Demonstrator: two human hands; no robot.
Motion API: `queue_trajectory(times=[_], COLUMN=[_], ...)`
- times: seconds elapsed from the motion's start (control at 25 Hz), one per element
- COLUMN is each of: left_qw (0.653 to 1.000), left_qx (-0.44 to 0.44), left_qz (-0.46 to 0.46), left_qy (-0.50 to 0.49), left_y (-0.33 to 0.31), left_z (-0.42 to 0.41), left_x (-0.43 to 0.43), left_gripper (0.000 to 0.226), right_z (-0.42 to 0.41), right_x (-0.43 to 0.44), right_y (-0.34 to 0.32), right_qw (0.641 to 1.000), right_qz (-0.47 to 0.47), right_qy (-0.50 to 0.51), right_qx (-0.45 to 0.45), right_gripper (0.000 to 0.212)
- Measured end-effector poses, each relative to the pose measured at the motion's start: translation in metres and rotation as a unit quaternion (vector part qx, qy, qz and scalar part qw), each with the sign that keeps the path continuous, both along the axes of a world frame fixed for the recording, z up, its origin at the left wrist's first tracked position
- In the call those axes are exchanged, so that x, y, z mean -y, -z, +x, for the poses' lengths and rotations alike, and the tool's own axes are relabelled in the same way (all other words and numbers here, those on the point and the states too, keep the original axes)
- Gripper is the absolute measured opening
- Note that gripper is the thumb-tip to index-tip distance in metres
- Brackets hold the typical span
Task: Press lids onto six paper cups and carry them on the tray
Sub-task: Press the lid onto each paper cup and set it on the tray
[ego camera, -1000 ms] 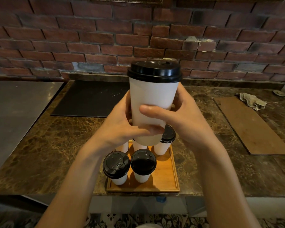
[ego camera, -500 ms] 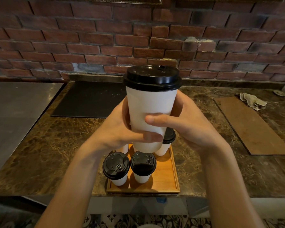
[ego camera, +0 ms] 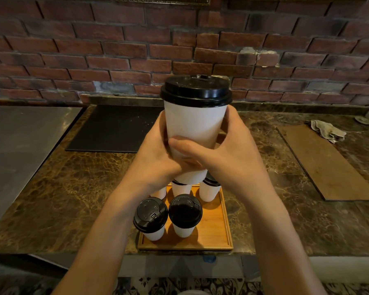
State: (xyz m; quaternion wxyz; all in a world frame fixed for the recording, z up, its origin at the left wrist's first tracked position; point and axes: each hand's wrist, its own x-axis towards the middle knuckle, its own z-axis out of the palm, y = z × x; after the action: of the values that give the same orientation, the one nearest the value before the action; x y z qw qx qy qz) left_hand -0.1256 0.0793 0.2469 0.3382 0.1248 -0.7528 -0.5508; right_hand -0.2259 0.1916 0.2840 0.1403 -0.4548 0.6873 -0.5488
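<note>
A white paper cup (ego camera: 195,126) with a black lid (ego camera: 196,90) is held upright in the air above the wooden tray (ego camera: 213,233). My left hand (ego camera: 156,158) and my right hand (ego camera: 228,154) both grip its lower body, my right thumb laid across the front. On the tray stand several more lidded white cups: two at the front (ego camera: 150,218) (ego camera: 185,213), and three behind them, partly hidden by my hands and the raised cup; one shows at back right (ego camera: 209,190).
The tray sits at the front edge of a brown marble counter (ego camera: 73,188). A black mat (ego camera: 115,128) lies at back left, a steel surface (ego camera: 19,141) further left. A brown board (ego camera: 328,162) and a crumpled cloth (ego camera: 326,130) lie right. A brick wall stands behind.
The raised cup has tilted slightly and come a little closer to the camera. My right thumb has slid further left across its front, over my left fingers.
</note>
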Motion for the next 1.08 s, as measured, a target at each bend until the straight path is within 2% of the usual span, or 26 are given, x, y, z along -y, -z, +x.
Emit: queue_trajectory(times=[0.24, 0.8, 1.08], left_qw=[0.999, 0.992, 0.984], left_qx=[0.015, 0.018, 0.024], left_qz=[-0.026, 0.028, 0.059], left_qy=[0.020, 0.124, 0.166], left_y=[-0.005, -0.010, -0.012], left_z=[0.004, 0.012, 0.013], left_x=[0.002, 0.007, 0.006], left_gripper=[0.085, 0.078, 0.085], right_z=[-0.003, -0.020, -0.023], right_x=[0.000, -0.005, -0.008], right_y=[-0.003, -0.005, -0.009], right_qw=[0.999, 0.987, 0.969], right_qz=[-0.035, -0.023, -0.016], right_qy=[-0.011, -0.136, -0.210], right_qx=[0.020, 0.087, 0.131], right_gripper=[0.078, 0.067, 0.063])
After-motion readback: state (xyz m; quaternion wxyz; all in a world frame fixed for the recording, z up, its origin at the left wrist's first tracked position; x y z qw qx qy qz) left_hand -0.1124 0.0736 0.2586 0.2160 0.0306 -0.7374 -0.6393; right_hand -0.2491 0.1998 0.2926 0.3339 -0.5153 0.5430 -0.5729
